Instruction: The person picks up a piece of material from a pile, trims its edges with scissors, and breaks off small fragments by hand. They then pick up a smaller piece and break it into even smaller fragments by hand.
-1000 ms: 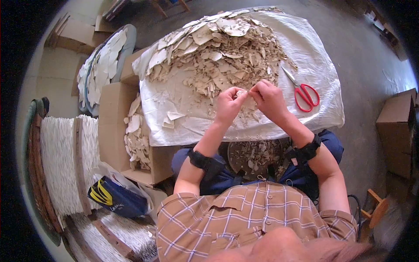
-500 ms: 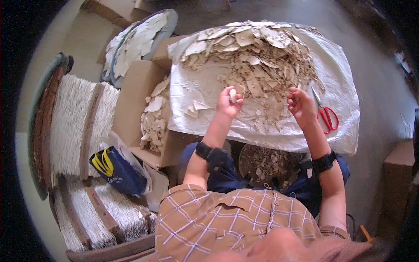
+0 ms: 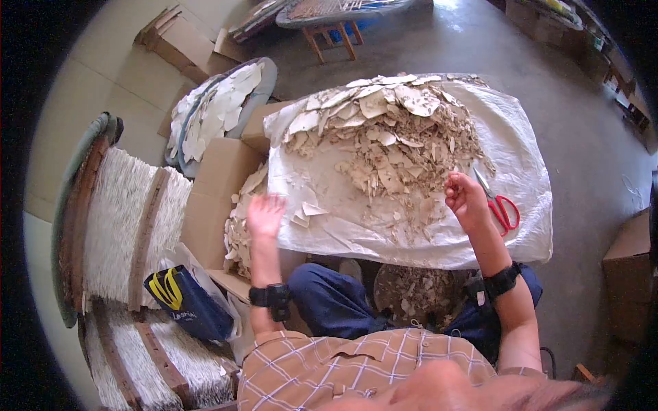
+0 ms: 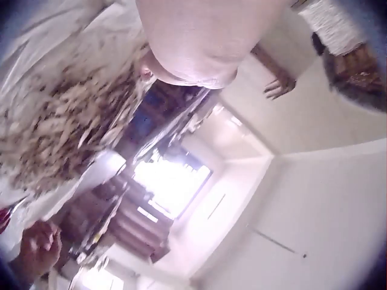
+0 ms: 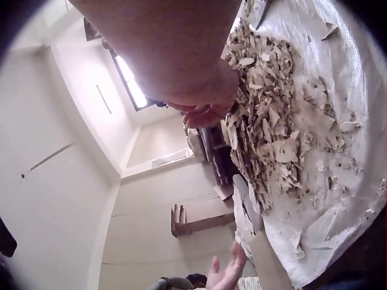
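My left hand [image 3: 266,216] is over the cardboard box [image 3: 218,171] at the left of the cloth-covered table, its fingers extended and nothing seen in them. Pale, thin, flat pieces [image 3: 236,243] fill the box below it. Above the right part of the white cloth [image 3: 329,233], my right hand [image 3: 467,198] hangs with fingers loosely curled, and no object shows in it. Just right of that hand lie red-handled scissors [image 3: 506,218]. A heap of dry, pale flakes and broken bits [image 3: 391,147] covers the back and middle of the cloth.
A few larger pale pieces [image 3: 308,211] lie at the cloth's left side. Between the knees stands a round container [image 3: 415,291] with scraps. Rows of stacked white sheets [image 3: 116,226], a blue bag [image 3: 188,301] and a tray of flat pieces [image 3: 223,103] are at the left.
Both hands were together over the cloth, then parted. The left, with a pale piece in it half a second ago, has moved left over the box; the piece no longer shows. The right moved rightward.
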`<state>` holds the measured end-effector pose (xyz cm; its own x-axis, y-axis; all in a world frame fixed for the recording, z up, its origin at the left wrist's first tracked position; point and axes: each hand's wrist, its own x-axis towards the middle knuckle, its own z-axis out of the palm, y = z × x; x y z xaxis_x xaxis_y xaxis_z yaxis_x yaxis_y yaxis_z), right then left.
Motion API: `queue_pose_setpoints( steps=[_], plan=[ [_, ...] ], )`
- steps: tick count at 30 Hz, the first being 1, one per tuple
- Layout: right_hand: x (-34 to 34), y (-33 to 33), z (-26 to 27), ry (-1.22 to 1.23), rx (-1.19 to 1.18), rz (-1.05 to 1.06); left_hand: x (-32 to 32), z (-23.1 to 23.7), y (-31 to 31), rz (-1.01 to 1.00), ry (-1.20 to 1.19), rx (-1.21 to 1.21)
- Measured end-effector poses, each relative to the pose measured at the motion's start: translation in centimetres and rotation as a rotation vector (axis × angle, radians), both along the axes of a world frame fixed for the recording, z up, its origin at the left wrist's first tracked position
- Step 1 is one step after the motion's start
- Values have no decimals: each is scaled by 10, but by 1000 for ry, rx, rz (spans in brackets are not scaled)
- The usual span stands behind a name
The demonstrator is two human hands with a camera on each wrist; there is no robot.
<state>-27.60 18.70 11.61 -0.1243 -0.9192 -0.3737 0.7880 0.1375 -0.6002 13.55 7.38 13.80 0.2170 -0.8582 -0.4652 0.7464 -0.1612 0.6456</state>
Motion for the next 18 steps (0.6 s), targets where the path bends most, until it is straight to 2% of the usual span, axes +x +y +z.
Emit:
queue_pose_setpoints(
  steps=[2,3,5,7,8,10,12,14,15,16,18],
  plan=[
    [3,0,-1,19,18,-3,-57,-17,-1,-523,63,-244],
    [5,-1,0,13,27,9,-104,-6,4,-549,71,-164],
    [6,-1,1,19,47,17,-163,-29,-9,-663,-298,-220],
    [6,3,9,28,26,14,-200,-62,-27,-807,-919,-358],
    [3,4,12,39,9,26,-206,-75,-35,-817,-912,-367],
    [-7,4,7,44,9,19,-216,-98,-46,-578,-1889,-861],
    [-14,9,7,42,-27,30,-216,-112,-54,-577,-1935,-859],
    [-21,13,8,13,-22,32,-211,-117,-59,-666,-2008,-732],
    [-23,15,9,23,-32,10,-209,-117,-62,-649,-1889,-700],
    [-25,16,10,33,-44,-9,-207,-118,-64,-665,-1891,-698],
    [-27,18,13,32,-32,-15,-199,-120,-69,-387,-1697,-708]
  ],
)
